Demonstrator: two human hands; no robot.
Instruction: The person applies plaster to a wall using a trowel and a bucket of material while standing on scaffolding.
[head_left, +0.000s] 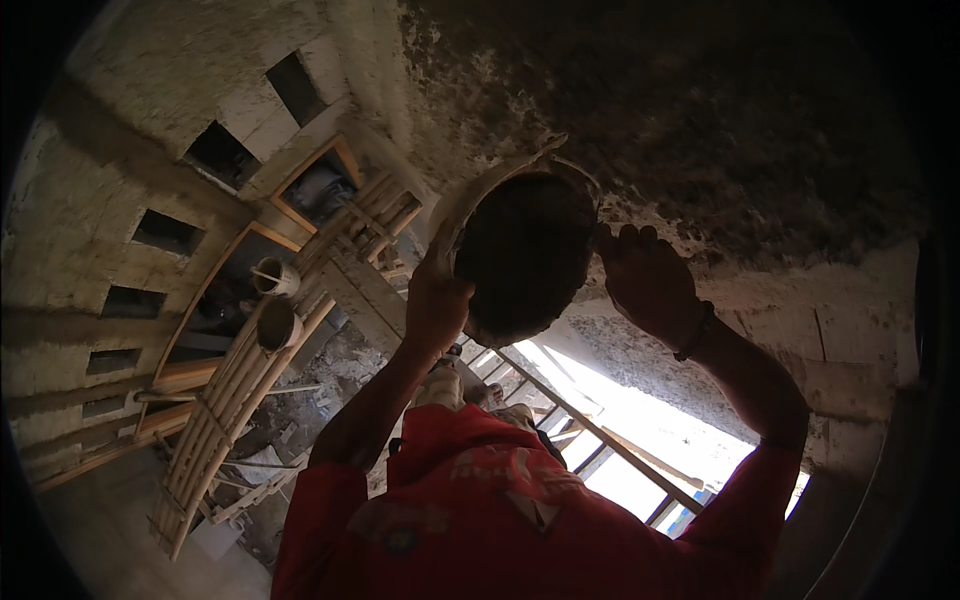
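Observation:
My left hand (438, 305) grips the left side of a round pan (446, 225) with a pale, crusted rim and a dark mass (522, 255) inside, probably wet mortar. My right hand (648, 285) is raised at the pan's right side, fingers curled; whether they hold the rim or something else is hidden. Behind the hands is a rough, mottled, dark surface (720, 130). A red sleeve and shirt cover my arms and body below.
Bamboo scaffolding (210, 430) runs along the left, with two buckets (277, 325) on it. A wall with square openings (165, 230) and wooden-framed windows stands beyond. Rubble (290, 440) lies below. A railing (620, 448) crosses a bright opening at lower right.

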